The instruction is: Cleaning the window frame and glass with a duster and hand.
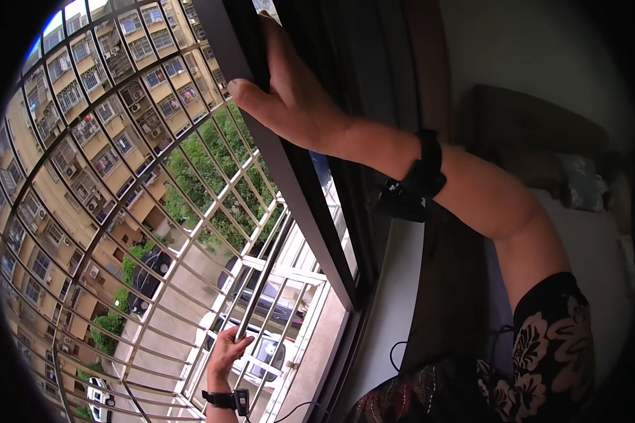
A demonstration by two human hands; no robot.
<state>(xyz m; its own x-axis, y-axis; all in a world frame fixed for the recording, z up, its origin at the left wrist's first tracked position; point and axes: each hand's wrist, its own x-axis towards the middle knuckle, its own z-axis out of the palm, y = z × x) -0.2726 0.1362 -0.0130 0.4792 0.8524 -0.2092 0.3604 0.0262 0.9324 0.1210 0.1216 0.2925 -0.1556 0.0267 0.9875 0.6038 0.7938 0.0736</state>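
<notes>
My right hand [301, 103] is up at the dark window sash frame [296, 174]. Its thumb presses on the frame's near face, while the other fingers reach up along the inner side, partly hidden. Lower down, my left hand [227, 351] is outside the window opening, with its fingers wrapped around a slim dark metal rod [267, 267]. That rod slants up and away over the white-barred floor of the window cage [203, 222]. Black straps with small devices circle both wrists, the right one [426, 169] and the left one [227, 400].
A pale outer ledge [323, 338] and the dark window track [330, 349] run beside my left arm. Indoors lies a white sill [397, 269] with a thin black cable [394, 357]. Parked cars [151, 275], trees [206, 174] and an apartment block [84, 132] appear below and beyond the bars.
</notes>
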